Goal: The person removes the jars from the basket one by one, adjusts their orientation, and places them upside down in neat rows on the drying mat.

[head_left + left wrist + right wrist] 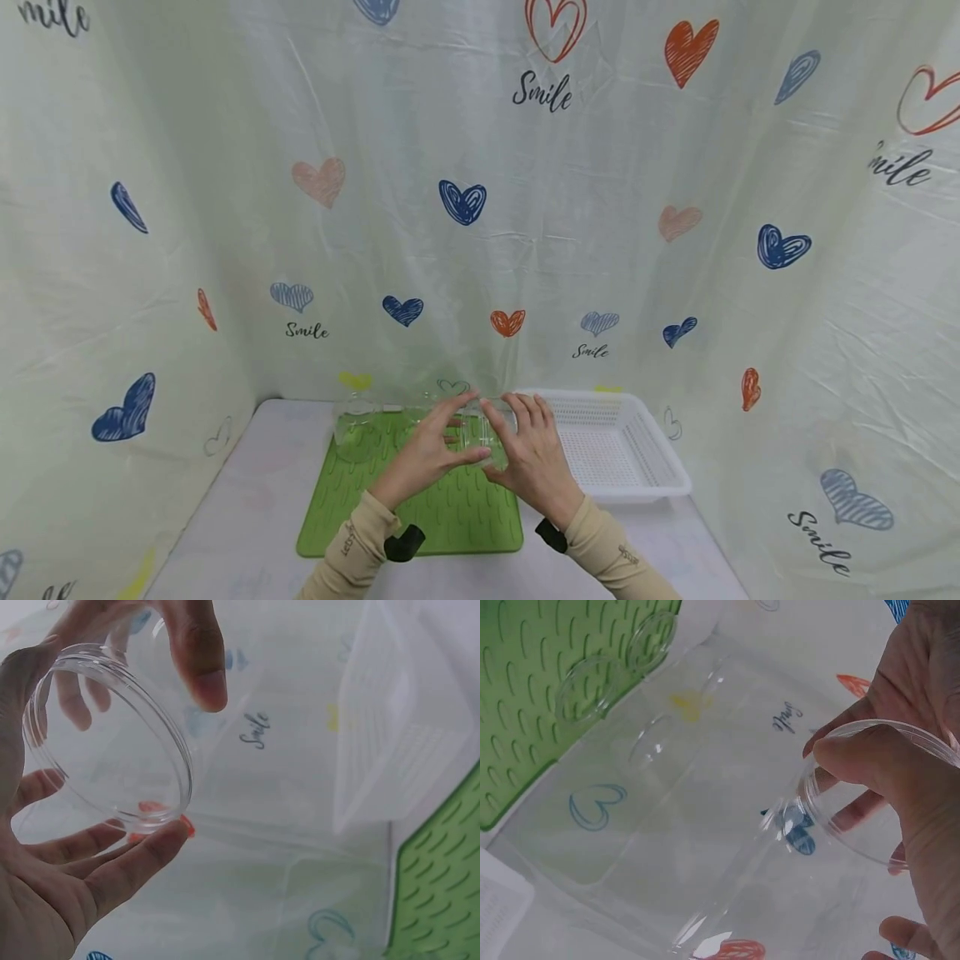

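Note:
A clear jar is held between both hands above the green mat, tilted sideways. My left hand grips it from the left, thumb below and fingers above in the head view. From the right, my right hand holds the same jar with thumb and fingers around it. Its round, ridged rim faces the camera in the left wrist view, with fingertips touching the edge. A thumb lies over the clear circular edge in the right wrist view. Fingers hide part of the jar.
A green draining mat lies on the white table. Two more clear vessels, one at the mat's back left and one beside it, stand there. A white perforated basket is at the right. Heart-printed curtains surround the table.

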A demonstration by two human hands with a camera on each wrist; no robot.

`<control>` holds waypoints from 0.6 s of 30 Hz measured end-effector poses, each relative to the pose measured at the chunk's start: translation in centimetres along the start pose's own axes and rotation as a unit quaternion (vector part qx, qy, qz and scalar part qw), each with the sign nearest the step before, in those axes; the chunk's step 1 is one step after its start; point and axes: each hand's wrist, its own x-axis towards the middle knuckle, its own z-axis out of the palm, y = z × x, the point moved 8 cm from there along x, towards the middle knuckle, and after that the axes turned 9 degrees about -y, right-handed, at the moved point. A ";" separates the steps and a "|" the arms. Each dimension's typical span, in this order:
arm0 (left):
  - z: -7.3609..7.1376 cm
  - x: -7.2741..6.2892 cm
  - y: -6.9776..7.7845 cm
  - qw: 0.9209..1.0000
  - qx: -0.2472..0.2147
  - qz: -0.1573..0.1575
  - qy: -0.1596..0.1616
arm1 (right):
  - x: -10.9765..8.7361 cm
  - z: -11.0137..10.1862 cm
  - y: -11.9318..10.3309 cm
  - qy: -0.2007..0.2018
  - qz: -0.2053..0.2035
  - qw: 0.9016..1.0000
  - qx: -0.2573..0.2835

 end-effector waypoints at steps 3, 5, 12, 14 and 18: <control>-0.1 -0.1 0.1 1.000 -0.008 0.009 0.007 | 0.0 -0.2 -0.1 0.008 -0.009 1.000 -0.002; -0.2 -0.1 0.1 1.000 -0.014 0.012 0.013 | 0.0 -0.4 0.1 0.012 -0.016 1.000 -0.002; -0.9 -0.3 0.1 0.999 -0.027 0.013 0.035 | 0.1 -1.4 1.6 0.022 -0.006 0.999 0.040; -1.1 -0.4 0.1 0.999 -0.027 0.013 0.042 | 0.1 -1.8 2.3 0.031 0.003 0.997 0.068; -1.6 -0.6 -0.2 0.998 -0.029 0.012 0.048 | 0.1 -2.8 3.8 0.053 0.026 0.990 0.132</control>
